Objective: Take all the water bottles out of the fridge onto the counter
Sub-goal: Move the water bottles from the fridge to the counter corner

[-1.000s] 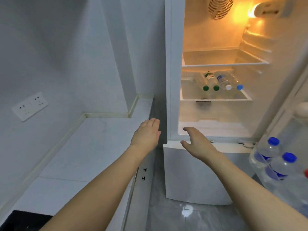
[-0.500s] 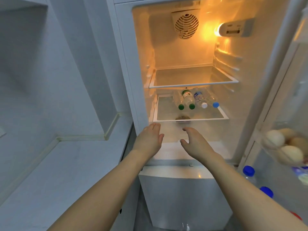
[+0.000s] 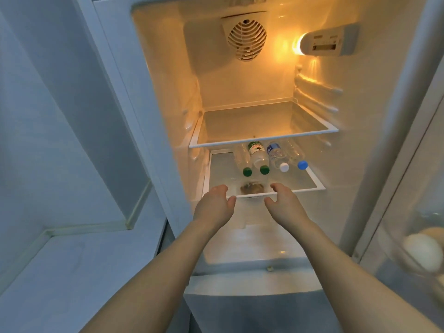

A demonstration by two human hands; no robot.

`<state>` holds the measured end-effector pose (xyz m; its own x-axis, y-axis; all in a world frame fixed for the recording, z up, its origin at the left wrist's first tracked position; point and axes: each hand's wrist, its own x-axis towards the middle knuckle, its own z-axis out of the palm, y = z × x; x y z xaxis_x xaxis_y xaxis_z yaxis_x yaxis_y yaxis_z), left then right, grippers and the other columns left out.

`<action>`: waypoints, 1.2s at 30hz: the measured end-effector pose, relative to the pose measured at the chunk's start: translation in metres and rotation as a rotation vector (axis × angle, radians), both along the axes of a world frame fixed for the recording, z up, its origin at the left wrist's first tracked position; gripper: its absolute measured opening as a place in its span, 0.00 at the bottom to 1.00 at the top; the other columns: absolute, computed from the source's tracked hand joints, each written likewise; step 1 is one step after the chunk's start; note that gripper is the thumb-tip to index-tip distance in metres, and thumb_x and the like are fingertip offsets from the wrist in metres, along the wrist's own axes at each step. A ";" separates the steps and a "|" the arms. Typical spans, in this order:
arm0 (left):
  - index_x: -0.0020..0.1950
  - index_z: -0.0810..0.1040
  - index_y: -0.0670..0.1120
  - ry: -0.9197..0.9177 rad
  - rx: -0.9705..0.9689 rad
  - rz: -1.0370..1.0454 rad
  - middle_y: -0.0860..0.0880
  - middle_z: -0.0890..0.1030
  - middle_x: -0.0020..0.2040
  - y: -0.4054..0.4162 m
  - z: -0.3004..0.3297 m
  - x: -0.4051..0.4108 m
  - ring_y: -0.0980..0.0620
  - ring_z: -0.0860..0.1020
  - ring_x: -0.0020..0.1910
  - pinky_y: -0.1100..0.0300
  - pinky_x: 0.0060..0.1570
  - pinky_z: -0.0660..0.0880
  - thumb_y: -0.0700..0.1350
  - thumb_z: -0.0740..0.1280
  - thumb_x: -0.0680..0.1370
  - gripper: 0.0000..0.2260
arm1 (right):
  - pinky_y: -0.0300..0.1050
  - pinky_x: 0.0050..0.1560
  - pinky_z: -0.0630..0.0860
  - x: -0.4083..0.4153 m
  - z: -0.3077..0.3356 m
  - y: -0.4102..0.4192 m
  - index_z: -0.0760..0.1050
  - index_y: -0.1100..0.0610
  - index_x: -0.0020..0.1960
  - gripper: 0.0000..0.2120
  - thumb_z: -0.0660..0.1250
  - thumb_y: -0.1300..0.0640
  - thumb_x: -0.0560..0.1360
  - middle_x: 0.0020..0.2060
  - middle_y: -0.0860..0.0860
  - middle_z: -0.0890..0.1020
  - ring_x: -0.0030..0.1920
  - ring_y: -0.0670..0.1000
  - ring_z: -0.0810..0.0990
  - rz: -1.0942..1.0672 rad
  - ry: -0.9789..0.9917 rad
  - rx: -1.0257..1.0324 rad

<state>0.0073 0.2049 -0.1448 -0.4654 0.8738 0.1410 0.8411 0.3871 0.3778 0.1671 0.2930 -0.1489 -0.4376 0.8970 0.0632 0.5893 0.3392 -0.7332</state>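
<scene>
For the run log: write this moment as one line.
stage: reaching in | left hand: open, empty | right hand: open, empty | water bottles: four lying on middle shelf | counter: no bottles seen

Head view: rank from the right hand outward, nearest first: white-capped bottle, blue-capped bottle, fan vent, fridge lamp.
From the right hand:
1. White-capped bottle, lying on the lower shelf, just beyond the fingers.
2. Blue-capped bottle, same shelf, to the right of the white-capped one; close to it, but slightly farther.
3. Fan vent and fridge lamp, both high at the back; too close to call.
</scene>
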 end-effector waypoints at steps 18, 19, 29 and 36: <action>0.45 0.70 0.50 -0.312 -0.037 0.090 0.54 0.72 0.39 0.167 -0.045 -0.045 0.57 0.71 0.37 0.60 0.40 0.68 0.61 0.61 0.79 0.15 | 0.48 0.49 0.75 -0.077 -0.032 0.143 0.71 0.54 0.54 0.07 0.63 0.54 0.78 0.48 0.53 0.79 0.49 0.53 0.78 -0.140 0.024 -0.186; 0.44 0.72 0.49 -0.292 -0.022 0.087 0.53 0.73 0.40 0.173 -0.048 -0.047 0.55 0.73 0.40 0.58 0.41 0.70 0.62 0.60 0.78 0.17 | 0.49 0.49 0.75 -0.081 -0.035 0.147 0.71 0.55 0.56 0.09 0.63 0.53 0.77 0.49 0.53 0.79 0.49 0.54 0.78 -0.141 0.031 -0.197; 0.33 0.70 0.47 -0.392 0.096 0.177 0.49 0.72 0.35 0.200 -0.062 -0.067 0.44 0.75 0.45 0.56 0.37 0.66 0.57 0.62 0.73 0.15 | 0.51 0.45 0.79 -0.105 -0.048 0.176 0.73 0.56 0.48 0.13 0.62 0.45 0.77 0.42 0.55 0.81 0.43 0.55 0.81 -0.247 0.068 -0.337; 0.47 0.75 0.48 -0.308 0.235 0.234 0.51 0.74 0.47 0.194 -0.084 -0.069 0.51 0.71 0.51 0.58 0.47 0.69 0.59 0.60 0.78 0.15 | 0.55 0.51 0.79 -0.112 -0.050 0.188 0.72 0.58 0.54 0.22 0.58 0.39 0.76 0.47 0.56 0.81 0.47 0.57 0.81 -0.240 -0.057 -0.324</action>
<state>-0.0620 0.3991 -0.2285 -0.6983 0.7005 0.1472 0.5755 0.4272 0.6973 0.0546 0.4815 -0.1990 -0.2083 0.9435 -0.2577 0.6661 -0.0560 -0.7437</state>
